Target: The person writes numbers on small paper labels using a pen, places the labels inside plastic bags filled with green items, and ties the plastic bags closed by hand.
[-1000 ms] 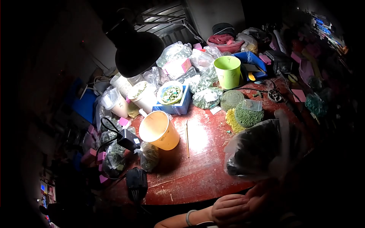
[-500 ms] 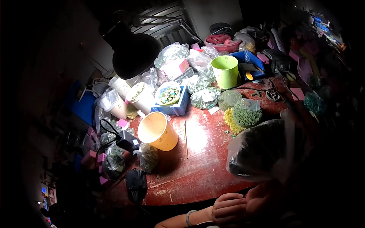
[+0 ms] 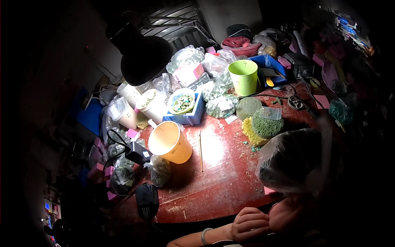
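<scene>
At the lower right edge of the table my left hand [image 3: 249,224], with a bracelet on its wrist, has its fingers curled and pressed together. Whatever it may pinch is hidden. Touching its fingertips is my right hand [image 3: 286,214], mostly in shadow, so its fingers do not show clearly. Just above both hands is a clear plastic bag [image 3: 288,160] with dark contents; its lower end runs into shadow by my right hand. A bit of pink paper [image 3: 269,190] shows beneath the bag.
An orange cup [image 3: 170,142] and a thin stick [image 3: 200,151] are on the red table [image 3: 218,189]. Behind are a green cup [image 3: 243,78], a blue crate [image 3: 187,117], filled bags and a black lamp [image 3: 146,59]. Green granules [image 3: 267,124] lie beside yellow ones [image 3: 250,132].
The bag has shifted right and slightly turned, baring the pink paper and some green crumbs. My hands have moved only slightly, staying together.
</scene>
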Demonstrator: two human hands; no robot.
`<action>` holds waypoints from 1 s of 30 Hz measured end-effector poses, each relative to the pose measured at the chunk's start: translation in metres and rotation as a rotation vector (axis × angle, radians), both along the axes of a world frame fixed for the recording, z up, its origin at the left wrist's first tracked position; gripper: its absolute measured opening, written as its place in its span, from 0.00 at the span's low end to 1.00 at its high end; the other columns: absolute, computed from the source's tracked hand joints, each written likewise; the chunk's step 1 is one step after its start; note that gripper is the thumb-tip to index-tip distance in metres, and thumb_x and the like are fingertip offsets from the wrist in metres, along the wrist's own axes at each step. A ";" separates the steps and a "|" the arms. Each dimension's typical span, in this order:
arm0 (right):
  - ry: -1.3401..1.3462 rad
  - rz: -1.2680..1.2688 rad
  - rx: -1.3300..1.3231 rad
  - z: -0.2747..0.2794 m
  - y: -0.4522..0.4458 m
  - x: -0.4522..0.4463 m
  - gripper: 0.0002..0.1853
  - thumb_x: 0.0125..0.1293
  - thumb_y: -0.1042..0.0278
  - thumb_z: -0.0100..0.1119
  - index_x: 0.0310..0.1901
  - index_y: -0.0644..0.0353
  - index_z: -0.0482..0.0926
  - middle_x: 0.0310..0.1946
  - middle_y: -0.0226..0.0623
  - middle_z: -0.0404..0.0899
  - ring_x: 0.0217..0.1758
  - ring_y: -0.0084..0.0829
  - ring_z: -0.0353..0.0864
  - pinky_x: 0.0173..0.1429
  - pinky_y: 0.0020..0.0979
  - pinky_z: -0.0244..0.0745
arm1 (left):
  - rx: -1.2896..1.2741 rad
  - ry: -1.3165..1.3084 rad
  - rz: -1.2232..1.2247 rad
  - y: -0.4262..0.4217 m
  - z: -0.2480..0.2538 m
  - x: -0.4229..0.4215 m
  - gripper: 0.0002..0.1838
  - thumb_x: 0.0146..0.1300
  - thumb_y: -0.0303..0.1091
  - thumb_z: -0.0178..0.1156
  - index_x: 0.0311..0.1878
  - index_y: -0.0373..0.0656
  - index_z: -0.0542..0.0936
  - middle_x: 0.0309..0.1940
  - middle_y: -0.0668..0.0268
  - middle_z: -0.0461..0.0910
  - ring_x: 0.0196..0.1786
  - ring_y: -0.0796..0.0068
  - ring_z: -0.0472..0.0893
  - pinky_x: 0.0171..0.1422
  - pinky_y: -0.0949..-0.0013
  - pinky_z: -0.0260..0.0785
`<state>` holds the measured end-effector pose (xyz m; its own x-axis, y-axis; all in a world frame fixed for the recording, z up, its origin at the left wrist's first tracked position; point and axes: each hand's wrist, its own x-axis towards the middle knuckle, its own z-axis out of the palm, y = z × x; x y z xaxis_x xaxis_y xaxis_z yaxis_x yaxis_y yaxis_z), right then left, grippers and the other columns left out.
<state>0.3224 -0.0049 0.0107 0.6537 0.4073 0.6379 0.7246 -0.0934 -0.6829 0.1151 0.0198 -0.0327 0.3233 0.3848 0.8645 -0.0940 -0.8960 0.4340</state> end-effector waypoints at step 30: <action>0.041 -0.071 -0.016 -0.008 -0.002 0.015 0.18 0.85 0.69 0.45 0.69 0.65 0.74 0.59 0.44 0.82 0.58 0.33 0.83 0.68 0.36 0.76 | 0.165 -0.085 0.002 0.007 0.000 -0.003 0.11 0.67 0.32 0.70 0.51 0.43 0.86 0.54 0.58 0.83 0.56 0.58 0.83 0.61 0.49 0.82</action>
<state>0.3372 -0.0071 0.0031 0.7064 0.3688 0.6041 0.6875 -0.1546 -0.7096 0.1122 0.0266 -0.0326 0.2452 0.2359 0.9403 -0.1219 -0.9547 0.2713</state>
